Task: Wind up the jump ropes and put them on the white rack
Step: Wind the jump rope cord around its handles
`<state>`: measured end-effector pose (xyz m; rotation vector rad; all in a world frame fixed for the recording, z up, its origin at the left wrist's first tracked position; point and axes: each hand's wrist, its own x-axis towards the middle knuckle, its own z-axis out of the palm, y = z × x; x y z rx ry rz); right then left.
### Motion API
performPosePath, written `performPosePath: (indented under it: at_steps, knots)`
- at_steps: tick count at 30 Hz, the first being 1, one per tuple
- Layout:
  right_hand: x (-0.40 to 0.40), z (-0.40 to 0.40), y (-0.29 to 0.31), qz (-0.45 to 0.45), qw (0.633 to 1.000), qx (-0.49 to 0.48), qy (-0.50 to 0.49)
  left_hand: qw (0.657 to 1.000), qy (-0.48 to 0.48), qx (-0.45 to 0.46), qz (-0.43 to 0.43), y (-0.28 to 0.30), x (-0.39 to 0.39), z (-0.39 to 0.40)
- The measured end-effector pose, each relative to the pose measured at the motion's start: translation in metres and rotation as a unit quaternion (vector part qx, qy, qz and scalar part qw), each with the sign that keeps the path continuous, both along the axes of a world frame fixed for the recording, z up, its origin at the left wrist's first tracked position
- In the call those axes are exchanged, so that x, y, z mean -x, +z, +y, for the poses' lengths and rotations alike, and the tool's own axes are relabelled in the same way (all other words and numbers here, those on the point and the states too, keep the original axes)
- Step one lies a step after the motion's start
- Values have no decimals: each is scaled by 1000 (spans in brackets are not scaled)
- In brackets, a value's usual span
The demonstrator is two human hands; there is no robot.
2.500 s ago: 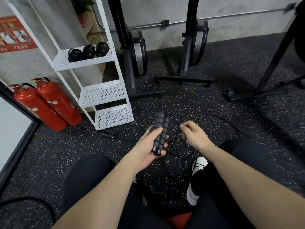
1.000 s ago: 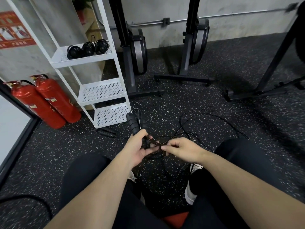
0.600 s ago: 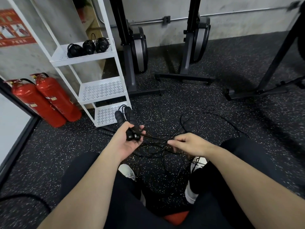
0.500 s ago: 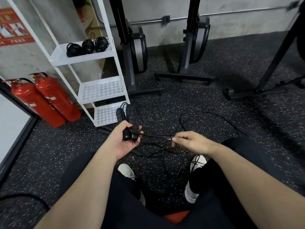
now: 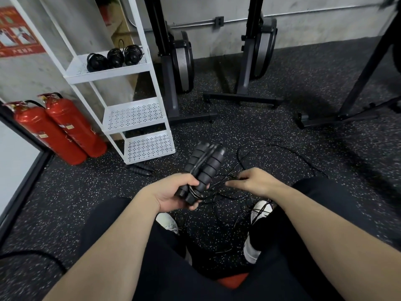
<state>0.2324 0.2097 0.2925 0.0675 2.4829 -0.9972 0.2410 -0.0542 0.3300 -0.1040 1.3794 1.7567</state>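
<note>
Left grip point(image 5: 173, 192) clasps paired handles point(image 5: 202, 168); right grip point(image 5: 253, 183) pinches loose cord point(image 5: 282, 148). Three wound ropes point(image 5: 115, 57) sit on white rack point(image 5: 134, 116); winding remains.

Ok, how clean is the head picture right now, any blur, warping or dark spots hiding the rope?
Head view: wide-angle warp bends the rack uprights; the right hand is a little motion-blurred; the handles in the left hand read sharp; the thin rope half vanishes against the speckled floor, darkest in shadow at right.
</note>
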Motion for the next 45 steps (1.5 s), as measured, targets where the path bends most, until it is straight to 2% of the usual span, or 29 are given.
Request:
performPosePath:
  at_steps: [3, 5, 7, 12, 15, 19, 22, 24, 30, 34, 37, 40, 42, 45]
  knots:
    - [2, -5, -4, 8, 1000, -8, -10, 993, -89, 71, 40, 5, -6, 10]
    - [6, -3, -11, 12, 1000, -23, -18, 979, -156, 118, 61, 6, -8, 16]
    - [6, -2, -11, 15, 1000, 3, -24, 959, -220, 156, 92, 3, -10, 20]
    - [2, -5, 2, 52, 997, -55, -12, 897, -316, 256, 175, -4, -12, 31]
    - [-1, -9, 6, 86, 992, -88, -8, 832, -371, 335, 242, -5, -9, 36]
    - [-6, -15, 9, 103, 989, -104, -1, 792, -389, 392, 261, -12, -9, 39]
    - [-7, -18, 10, 123, 988, -85, -28, 755, -375, 439, 310, -14, -11, 43]
    - [-6, -18, 11, 140, 986, -72, -51, 749, -349, 466, 317, -11, -10, 44]
    - [-16, -30, 16, 203, 971, -127, -9, 744, -340, 504, 277, -19, -14, 47]
    - [-25, -40, 13, 274, 953, -118, 52, 750, -324, 520, 250, -24, -14, 52]
    - [-31, -48, 12, 301, 944, -93, 95, 801, -261, 499, 203, -29, -8, 46]
    - [-38, -56, 11, 316, 936, -56, 145, 856, -217, 442, 159, -32, -7, 40]
    - [-40, -59, 12, 299, 939, -30, 165, 887, -178, 407, 126, -34, -8, 37]
    - [-37, -59, 12, 230, 960, -13, 159, 933, -67, 344, 77, -38, -8, 29]
